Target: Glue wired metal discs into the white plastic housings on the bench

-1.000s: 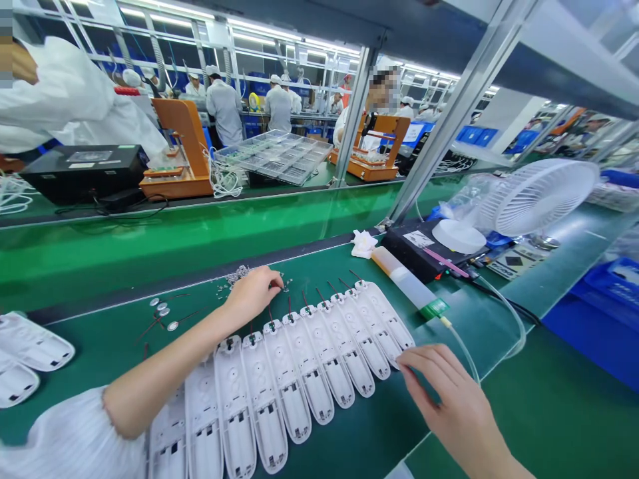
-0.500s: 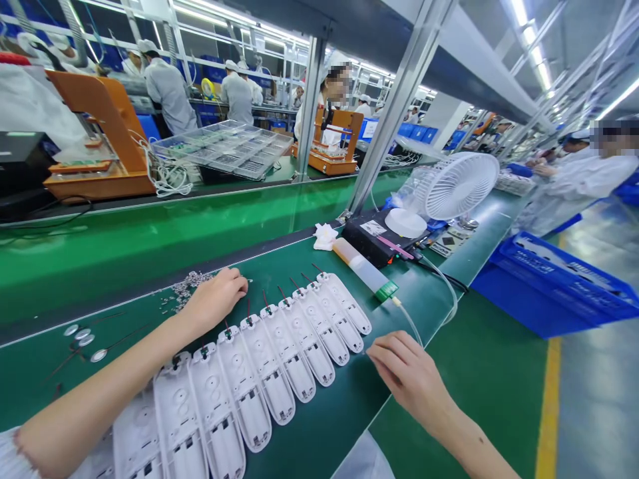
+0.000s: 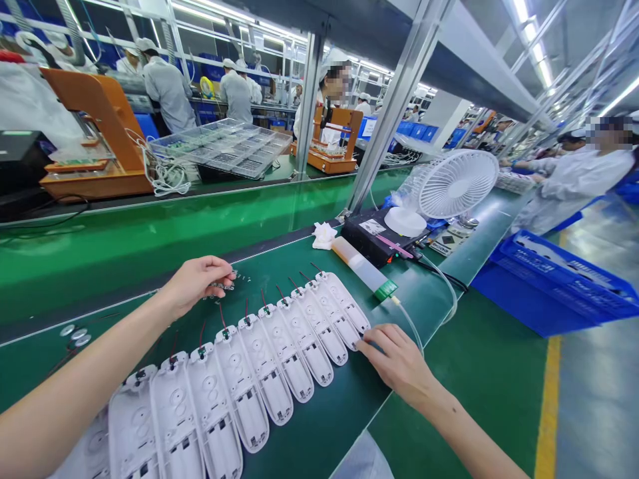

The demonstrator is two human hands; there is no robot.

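A row of several white plastic housings [image 3: 264, 369] lies overlapping on the dark green mat, each with a red wire at its top end. My left hand [image 3: 197, 283] hovers above the mat behind the row, fingers pinched on small metal parts [image 3: 223, 285]. My right hand [image 3: 397, 362] rests on the mat at the right end of the row, fingertips touching the last housing [image 3: 344, 307]; its fingers are loosely curled and hold nothing.
A glue syringe [image 3: 364, 269] with a clear tube lies beside a black box [image 3: 379, 239] and a white desk fan [image 3: 456, 183]. Round metal discs [image 3: 72, 332] lie at the left. A green conveyor belt [image 3: 150, 233] runs behind. A blue crate [image 3: 559, 283] stands right. Other workers stand beyond.
My left hand has lifted off the loose parts pile with small pieces pinched in it. My right hand has slid left to touch the end housing.
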